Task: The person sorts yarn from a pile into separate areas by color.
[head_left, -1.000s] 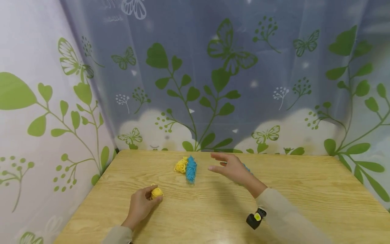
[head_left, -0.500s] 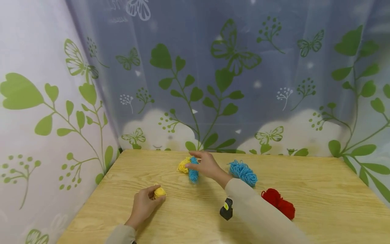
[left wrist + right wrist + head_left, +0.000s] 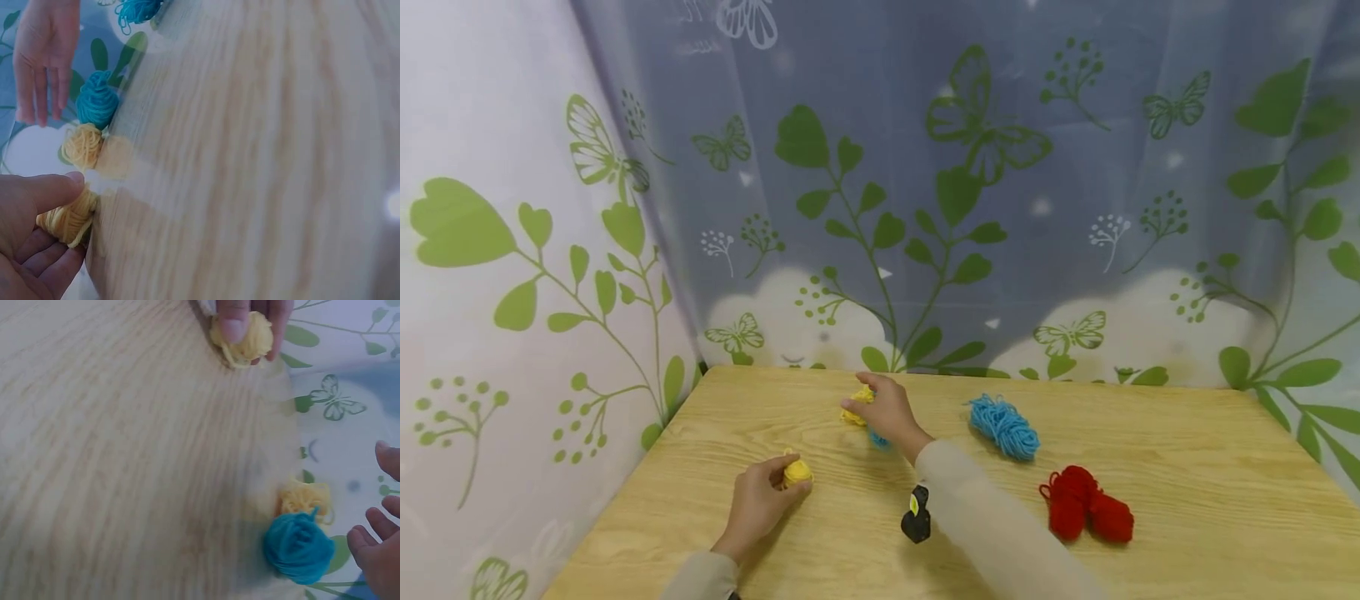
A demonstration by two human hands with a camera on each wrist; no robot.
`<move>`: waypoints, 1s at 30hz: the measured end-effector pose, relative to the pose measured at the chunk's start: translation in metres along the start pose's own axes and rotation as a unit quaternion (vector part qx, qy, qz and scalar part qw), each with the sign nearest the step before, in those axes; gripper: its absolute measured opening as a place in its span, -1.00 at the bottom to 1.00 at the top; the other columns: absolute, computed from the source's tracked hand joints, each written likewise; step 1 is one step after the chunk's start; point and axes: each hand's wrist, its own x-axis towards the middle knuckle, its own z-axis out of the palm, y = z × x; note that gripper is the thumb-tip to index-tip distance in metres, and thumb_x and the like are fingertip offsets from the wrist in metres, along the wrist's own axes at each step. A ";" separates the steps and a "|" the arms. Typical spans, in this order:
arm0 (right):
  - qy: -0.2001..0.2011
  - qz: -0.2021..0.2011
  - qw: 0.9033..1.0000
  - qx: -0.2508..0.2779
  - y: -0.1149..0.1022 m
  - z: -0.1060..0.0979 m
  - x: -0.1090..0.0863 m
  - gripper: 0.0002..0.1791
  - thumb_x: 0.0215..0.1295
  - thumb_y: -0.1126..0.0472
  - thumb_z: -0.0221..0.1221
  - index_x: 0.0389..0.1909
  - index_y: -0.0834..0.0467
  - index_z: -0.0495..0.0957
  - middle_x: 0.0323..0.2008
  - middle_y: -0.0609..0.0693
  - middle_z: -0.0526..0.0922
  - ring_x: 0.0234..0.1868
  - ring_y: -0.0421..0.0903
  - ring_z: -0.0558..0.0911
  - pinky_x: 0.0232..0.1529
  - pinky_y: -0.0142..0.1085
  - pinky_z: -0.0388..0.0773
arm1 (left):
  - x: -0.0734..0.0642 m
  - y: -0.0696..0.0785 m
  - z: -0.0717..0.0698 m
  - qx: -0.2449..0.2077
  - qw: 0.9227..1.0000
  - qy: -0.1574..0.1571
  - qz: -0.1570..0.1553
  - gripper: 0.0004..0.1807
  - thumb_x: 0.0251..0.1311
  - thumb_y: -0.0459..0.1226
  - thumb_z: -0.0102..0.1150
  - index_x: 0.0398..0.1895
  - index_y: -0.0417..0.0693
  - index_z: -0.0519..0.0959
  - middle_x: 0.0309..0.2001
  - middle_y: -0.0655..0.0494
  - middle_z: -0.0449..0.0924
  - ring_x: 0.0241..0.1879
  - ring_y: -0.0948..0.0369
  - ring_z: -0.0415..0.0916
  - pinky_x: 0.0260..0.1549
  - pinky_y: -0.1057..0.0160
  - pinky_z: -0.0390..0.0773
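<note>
Currently, left hand [image 3: 758, 503] pinches yellow yarn ball [image 3: 798, 473] toward left edge of counter [image 3: 662, 500]; right hand [image 3: 891, 412], grip wide, near yellow tangle [image 3: 303, 499] and blue skein [image 3: 299, 549] by back edge.

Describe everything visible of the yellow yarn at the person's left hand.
The yellow yarn is a small, rounded bundle of many wound strands, soft and matte-looking, with a bit of strand standing loose from it. It sits toward the left part of the wood-grained table, apart from the other yarn. The left hand pinches it, covering part of its surface. Whether its underside rests on the wood is hard to tell.
</note>
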 end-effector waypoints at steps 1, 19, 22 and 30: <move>0.007 -0.004 1.000 -0.002 0.003 0.003 0.000 -0.37 0.23 0.15 0.29 0.28 0.29 0.38 0.25 0.22 0.45 0.25 0.21 0.42 0.19 0.02 0.45 | 0.000 -0.001 0.000 -0.001 1.000 -0.001 0.000 -0.51 -0.04 -0.36 0.45 0.00 -0.38 0.58 -0.09 -0.27 0.64 -0.11 -0.05 0.65 -0.17 0.18 0.66; 0.022 -0.013 0.996 -0.090 0.027 0.027 0.001 -0.41 0.16 0.23 0.34 0.18 0.40 0.44 0.13 0.26 0.54 0.20 0.20 0.47 0.18 -0.01 0.46 | -0.001 0.001 -0.001 -0.013 1.000 -0.009 -0.006 -0.51 -0.04 -0.36 0.44 0.01 -0.38 0.58 -0.08 -0.27 0.64 -0.11 -0.06 0.65 -0.20 0.20 0.66; 0.022 -0.023 0.992 -0.122 0.030 0.030 0.002 -0.46 0.11 0.25 0.37 0.11 0.38 0.51 0.05 0.23 0.60 0.09 0.15 0.56 0.08 -0.04 0.53 | -0.002 0.002 -0.001 -0.013 1.000 -0.012 -0.008 -0.50 -0.04 -0.35 0.45 0.01 -0.37 0.58 -0.07 -0.28 0.63 -0.10 -0.06 0.65 -0.19 0.20 0.66; 0.021 -0.054 0.985 -0.163 0.031 0.035 0.006 -0.55 0.05 0.29 0.40 0.01 0.32 0.60 -0.04 0.17 0.66 0.02 0.12 0.59 0.11 -0.06 0.50 | 0.000 0.002 -0.001 -0.010 1.000 -0.009 -0.017 -0.52 -0.02 -0.35 0.44 0.02 -0.34 0.59 -0.05 -0.26 0.63 -0.09 -0.02 0.64 -0.18 0.20 0.66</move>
